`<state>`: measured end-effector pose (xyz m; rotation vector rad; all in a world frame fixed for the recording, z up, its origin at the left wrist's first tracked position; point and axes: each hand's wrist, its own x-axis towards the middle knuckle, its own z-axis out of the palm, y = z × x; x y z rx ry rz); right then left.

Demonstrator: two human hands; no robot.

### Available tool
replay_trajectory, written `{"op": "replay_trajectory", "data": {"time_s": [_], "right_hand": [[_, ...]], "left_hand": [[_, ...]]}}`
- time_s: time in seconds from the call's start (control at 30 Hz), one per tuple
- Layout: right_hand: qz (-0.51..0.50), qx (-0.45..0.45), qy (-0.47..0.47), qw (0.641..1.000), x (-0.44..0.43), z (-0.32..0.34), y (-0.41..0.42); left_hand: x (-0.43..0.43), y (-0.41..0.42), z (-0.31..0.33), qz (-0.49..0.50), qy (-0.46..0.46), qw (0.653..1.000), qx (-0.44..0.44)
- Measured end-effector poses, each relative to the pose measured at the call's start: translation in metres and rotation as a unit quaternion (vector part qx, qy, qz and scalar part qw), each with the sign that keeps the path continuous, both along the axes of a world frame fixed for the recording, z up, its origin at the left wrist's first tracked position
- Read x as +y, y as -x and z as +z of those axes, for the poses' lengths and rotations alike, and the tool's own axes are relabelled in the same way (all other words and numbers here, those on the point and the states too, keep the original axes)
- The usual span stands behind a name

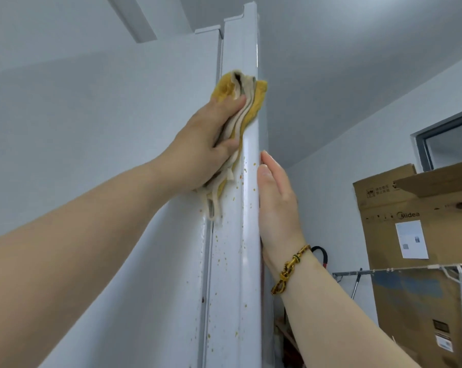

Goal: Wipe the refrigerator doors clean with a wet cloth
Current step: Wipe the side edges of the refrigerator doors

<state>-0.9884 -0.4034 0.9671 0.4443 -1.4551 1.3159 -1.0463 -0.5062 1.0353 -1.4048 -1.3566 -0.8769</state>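
- The left hand (pixel 200 144) gripped the bunched cloth (pixel 253 102), thumb over its folds, and pressed it on the door (pixel 235 235) edge near 12 o'clock of the view.
- The cloth looked soft, limp and light. A loose tail hung at 6 o'clock, so a full-palm hold seemed best.
- Yellow specks (pixel 220 260) dotted the edge at 6 o'clock from the cloth, not yet wiped.
- The door looked hard and glossy, likely slippery when wet.
- The right hand (pixel 275 197) lay flat, fingers straight, on the door's side at 3 o'clock, probably steadying it.
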Motion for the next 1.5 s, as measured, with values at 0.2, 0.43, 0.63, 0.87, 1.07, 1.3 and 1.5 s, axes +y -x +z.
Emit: {"op": "replay_trajectory", "data": {"time_s": [0.2,0.43,0.63,0.87,1.07,1.3,1.5], "right_hand": [[-0.011,-0.003,0.001,1.000,-0.001,0.000,0.003],[-0.022,-0.023,-0.056,0.998,0.011,-0.005,0.003],[-0.023,-0.027,-0.067,0.997,0.009,-0.008,0.009],[-0.022,-0.026,-0.068,0.997,0.011,-0.009,0.009],[-0.032,-0.055,-0.106,0.992,0.008,-0.009,0.002],[-0.017,-0.049,-0.107,0.993,0.009,-0.009,0.003],[-0.014,-0.047,-0.111,0.993,0.011,-0.009,0.004]], "left_hand": [[-0.020,0.008,-0.027,0.006,0.061,0.998,0.030],[-0.009,-0.002,-0.014,0.016,-0.006,1.000,0.014],[-0.011,0.019,-0.088,-0.013,0.032,0.997,0.065],[-0.005,0.005,-0.010,0.016,-0.009,0.999,-0.030],[-0.008,-0.002,0.039,0.067,-0.027,0.997,-0.032],[0.014,-0.018,0.124,0.127,-0.084,0.985,-0.080],[0.015,-0.013,0.127,0.106,-0.090,0.987,-0.077]]}}
